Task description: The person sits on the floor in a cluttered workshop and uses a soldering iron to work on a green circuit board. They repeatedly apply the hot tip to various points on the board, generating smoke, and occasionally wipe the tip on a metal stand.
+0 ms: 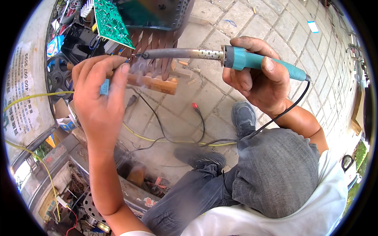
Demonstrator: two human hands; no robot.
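My right hand grips a soldering iron by its teal handle, and a black cord trails from the handle's end. The iron's long metal barrel points left, its tip close to the fingertips of my left hand. Thumb and forefinger of that hand are pinched together near the tip, where a thin lead seems to stick out. A small blue block-shaped part shows between the fingers of this hand; the rest is hidden. Pale smoke drifts below the tip. Above them, a green circuit board stands tilted.
A dark casing rests on a brown slatted wooden seat beyond my hands. Yellow cable and black cords cross the paved floor. A metal box of scrap parts stands lower left, beside a printed white panel.
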